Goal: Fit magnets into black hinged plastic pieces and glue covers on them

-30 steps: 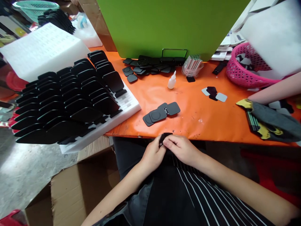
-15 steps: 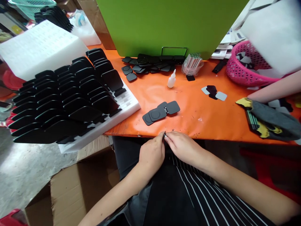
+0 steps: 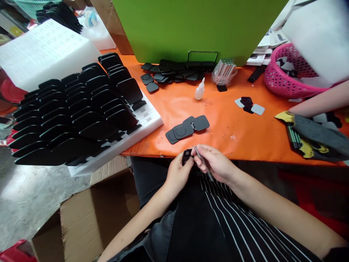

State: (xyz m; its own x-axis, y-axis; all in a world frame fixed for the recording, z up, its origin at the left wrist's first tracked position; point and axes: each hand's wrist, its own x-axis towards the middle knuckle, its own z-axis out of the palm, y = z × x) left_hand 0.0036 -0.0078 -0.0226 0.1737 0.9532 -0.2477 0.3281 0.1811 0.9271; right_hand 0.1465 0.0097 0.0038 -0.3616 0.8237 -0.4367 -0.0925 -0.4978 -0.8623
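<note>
My left hand (image 3: 178, 173) is closed round a small black part (image 3: 187, 155) at the orange table's front edge (image 3: 245, 156). My right hand (image 3: 215, 163) pinches a thin metal tool (image 3: 203, 162), its tip touching the black part. Both hands hover over my lap just below the table edge. On the table right behind them lies a folded-out black hinged piece (image 3: 187, 129).
A white foam tray (image 3: 148, 122) full of upright black plates (image 3: 81, 109) stands at the left. A small glue bottle (image 3: 199, 89), a pile of black parts (image 3: 174, 71), a green board (image 3: 196, 29) and a pink basket (image 3: 286, 72) lie behind. Another person's arm (image 3: 319, 103) rests at right.
My hands have risen slightly to the table edge. The black part now shows in my left fingers, and the thin metal tool is visible in my right hand.
</note>
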